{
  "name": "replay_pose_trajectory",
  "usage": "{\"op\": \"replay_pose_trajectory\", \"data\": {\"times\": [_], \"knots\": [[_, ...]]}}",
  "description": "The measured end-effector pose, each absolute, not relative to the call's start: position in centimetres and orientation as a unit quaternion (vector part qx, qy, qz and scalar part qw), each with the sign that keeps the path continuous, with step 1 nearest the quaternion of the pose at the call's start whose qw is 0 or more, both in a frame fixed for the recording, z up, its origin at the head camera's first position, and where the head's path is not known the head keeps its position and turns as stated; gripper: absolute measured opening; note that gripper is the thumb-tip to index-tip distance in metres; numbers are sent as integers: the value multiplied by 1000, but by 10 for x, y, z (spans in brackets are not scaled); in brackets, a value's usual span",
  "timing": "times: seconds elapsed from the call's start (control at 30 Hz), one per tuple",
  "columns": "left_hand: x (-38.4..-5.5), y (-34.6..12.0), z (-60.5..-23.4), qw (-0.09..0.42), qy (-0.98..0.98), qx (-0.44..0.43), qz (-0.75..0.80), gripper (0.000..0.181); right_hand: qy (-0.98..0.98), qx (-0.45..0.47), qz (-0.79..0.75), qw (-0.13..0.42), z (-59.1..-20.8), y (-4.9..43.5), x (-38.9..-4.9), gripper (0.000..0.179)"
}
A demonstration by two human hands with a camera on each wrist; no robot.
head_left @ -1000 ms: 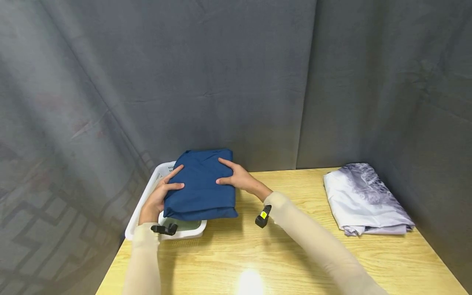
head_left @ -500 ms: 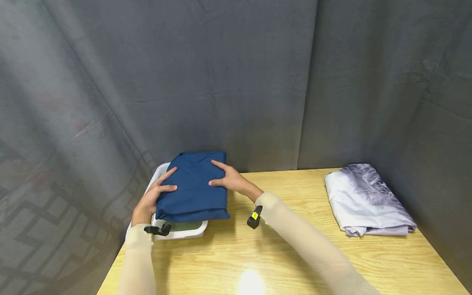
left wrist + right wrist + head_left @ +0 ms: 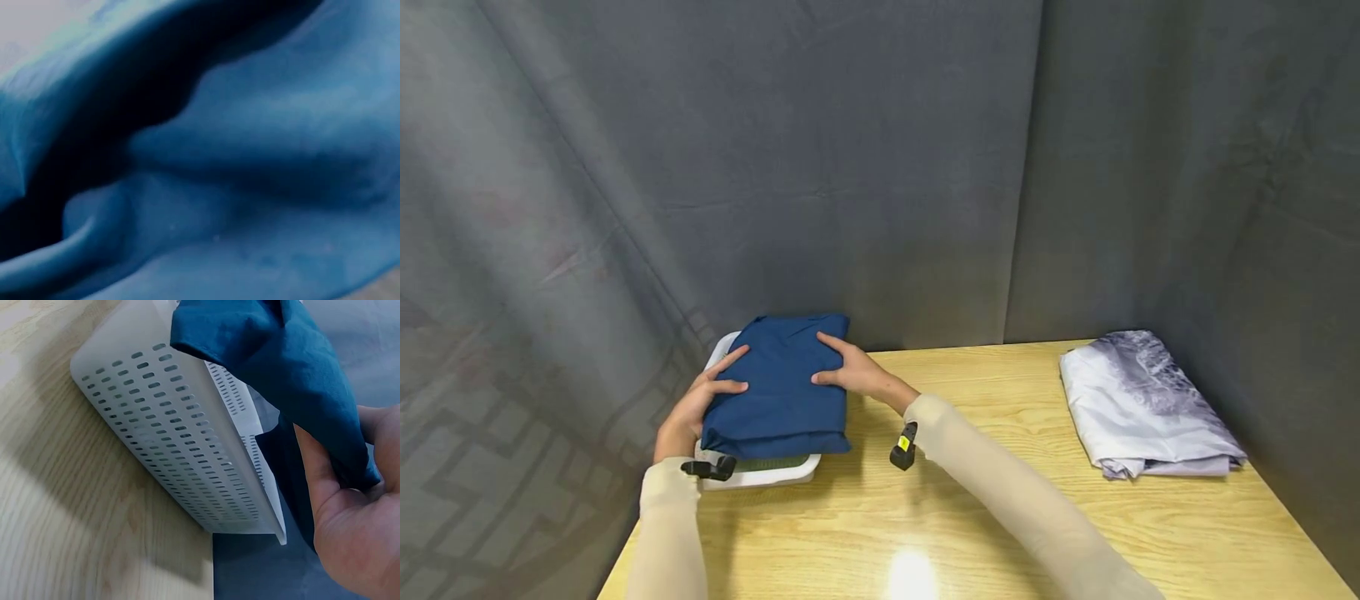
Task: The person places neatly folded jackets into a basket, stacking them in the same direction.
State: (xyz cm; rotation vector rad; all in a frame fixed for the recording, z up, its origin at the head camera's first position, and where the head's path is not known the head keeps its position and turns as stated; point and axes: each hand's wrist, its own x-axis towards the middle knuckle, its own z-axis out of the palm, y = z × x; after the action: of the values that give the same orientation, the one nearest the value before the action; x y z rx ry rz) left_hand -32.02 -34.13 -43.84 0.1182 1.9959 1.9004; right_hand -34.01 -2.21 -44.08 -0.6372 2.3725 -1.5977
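Observation:
A folded navy-blue cloth [image 3: 778, 387] is held level over a white perforated plastic basket [image 3: 778, 477]. On its left edge my left hand [image 3: 688, 412] grips it, thumb and forefinger spread on top, the other fingers hidden. My right hand [image 3: 861, 372] holds the opposite edge. In the right wrist view, fingers of that hand reach under the cloth [image 3: 269, 369], which sits above the basket's [image 3: 169, 437] rim. Blue folds of the same cloth [image 3: 269, 131] fill the left wrist view. Most of the basket's inside is covered; something greenish shows near its front.
A folded white and grey-purple patterned cloth [image 3: 1142, 408] lies at the right side of the wooden table [image 3: 970, 517]. Grey curtains [image 3: 850, 167] hang behind and on both sides. The basket stands close to the table's left edge.
Both hands have carried the blue cloth left and slightly toward me, so it covers more of the basket. The patterned cloth has stayed put.

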Motion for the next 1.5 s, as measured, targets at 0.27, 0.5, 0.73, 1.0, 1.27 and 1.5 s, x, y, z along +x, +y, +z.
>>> {"op": "replay_pose_trajectory", "data": {"times": [0.27, 0.5, 0.73, 1.0, 1.27, 1.5], "knots": [[-317, -350, -439, 189, 708, 42, 680, 83, 795, -215, -554, 118, -442, -33, -337, 87], [-318, -356, -441, 183, 715, 26, 675, 85, 789, -205, -564, 128, -446, -40, -338, 88], [-318, -363, -438, 178, 737, 23, 652, 86, 788, -199, -569, 129, -448, -48, -336, 88], [-318, -367, -434, 173, 761, 8, 625, 89, 786, -204, -570, 128, -452, -54, -335, 88], [-322, -371, -436, 166, 795, -6, 584, 91, 782, -200, -574, 137, -456, -59, -333, 86], [-325, -371, -445, 113, 860, -29, 497, 91, 871, -210, -443, 38, -455, -63, -327, 57]]}}
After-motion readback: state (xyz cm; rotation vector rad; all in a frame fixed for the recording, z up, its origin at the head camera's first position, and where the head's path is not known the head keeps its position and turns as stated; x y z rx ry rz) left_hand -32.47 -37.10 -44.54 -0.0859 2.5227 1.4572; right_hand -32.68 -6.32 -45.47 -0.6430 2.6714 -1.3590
